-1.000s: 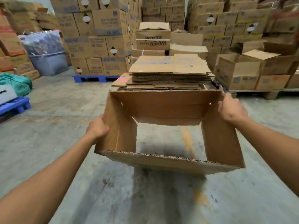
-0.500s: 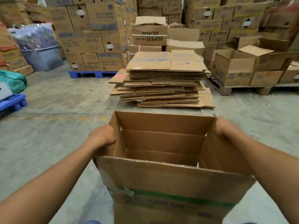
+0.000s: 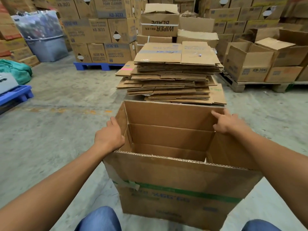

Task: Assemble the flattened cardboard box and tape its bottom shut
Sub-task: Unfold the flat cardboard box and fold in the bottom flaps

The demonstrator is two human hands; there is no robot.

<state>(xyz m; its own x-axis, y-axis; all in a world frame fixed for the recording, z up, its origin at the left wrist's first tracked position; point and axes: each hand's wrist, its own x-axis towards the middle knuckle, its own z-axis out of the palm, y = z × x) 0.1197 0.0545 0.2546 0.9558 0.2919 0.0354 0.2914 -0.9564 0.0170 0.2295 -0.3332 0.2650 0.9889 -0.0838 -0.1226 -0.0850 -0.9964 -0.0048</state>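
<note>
The cardboard box [image 3: 175,174] stands opened in front of me, its upper flaps standing up, with a green band and torn tape on its near side. My left hand [image 3: 109,135] lies against the outside of the left flap, fingers pointing forward. My right hand [image 3: 229,122] is at the far right corner. Its index finger is stretched onto the far flap [image 3: 166,114] and the other fingers are loosely bent. The right flap lies under my right wrist. I cannot see the box's bottom or any tape.
Directly behind the box is a tall stack of flattened cartons [image 3: 173,75]. Pallets of stacked boxes stand at the back [image 3: 100,35] and right [image 3: 260,64]. A blue pallet [image 3: 15,95] and a green bag [image 3: 16,70] are at the left. My knees show at the bottom edge.
The box came down from mid-air, where I could see through it, and now stands low before me. Both hands have shifted from its side walls up to the flaps.
</note>
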